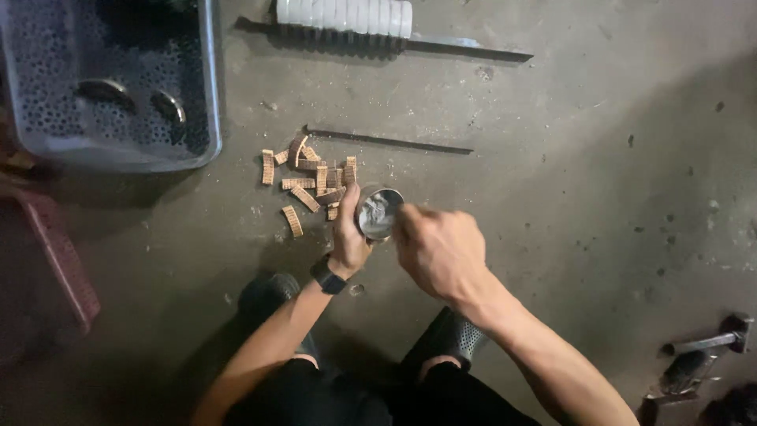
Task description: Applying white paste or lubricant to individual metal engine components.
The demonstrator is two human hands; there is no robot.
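- Left hand [349,233] wrapped around small shiny metal cup [379,213], fingers curled tight on its side, held just above concrete floor [568,158].
- Right hand [438,251] closed in loose fist at cup rim, fingertips touching edge; anything pinched inside cannot be told.
- Pile of small tan ridged pieces [311,180] on floor just left of cup.
- Thin dark rod [390,142] beyond pile; white ribbed roller [344,16] on longer bar at top.
- Grey perforated crate [110,79] top left, two metal rings [167,106] inside.
- Black watch [327,276] on left wrist.
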